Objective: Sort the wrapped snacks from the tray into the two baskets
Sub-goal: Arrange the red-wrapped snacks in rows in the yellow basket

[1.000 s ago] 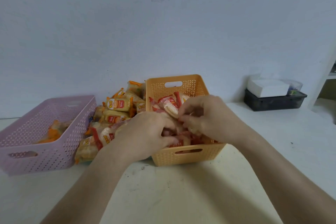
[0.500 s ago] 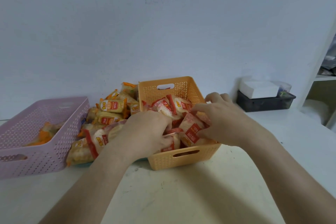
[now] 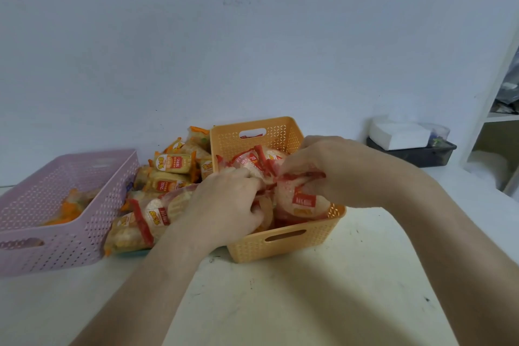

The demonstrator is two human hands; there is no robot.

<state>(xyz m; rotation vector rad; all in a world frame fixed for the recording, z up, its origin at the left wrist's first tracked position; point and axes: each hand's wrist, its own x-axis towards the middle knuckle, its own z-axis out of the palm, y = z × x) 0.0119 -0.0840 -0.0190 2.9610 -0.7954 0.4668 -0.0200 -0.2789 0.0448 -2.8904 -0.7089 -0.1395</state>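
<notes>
Step in hand, I'd say: settling red-wrapped snacks (image 3: 306, 201) into the orange basket (image 3: 283, 244), which is heaped approx. to its rim. Right hand (image 3: 334, 171) is over the basket's middle, fingers bent, thumb & fingertips pinching the crimped red end of 1 pkt. Left hand (image 3: 224, 205) comes in over the basket's near-left corner w/ fingers curled down among the pkts; can't tell if it really grips 1, as the fingertips are buried. To do this well: lay pkts flat & side by side, not on end, so the heap doesn't spill over the basket's front wall. Press lightly, since the contents look like brittle crackers. Hold by the seam, as the film is prob. slippery. The unsorted pile (image 3: 168, 177) lies just left of the basket on the tray (image 3: 132, 253), red & orange wraps mixed, so lots left to do. Orange-wrapped snacks (image 3: 67, 208) go in the lilac basket (image 3: 70, 244), further left of the orange basket beyond the pile; only a few in it.
</notes>
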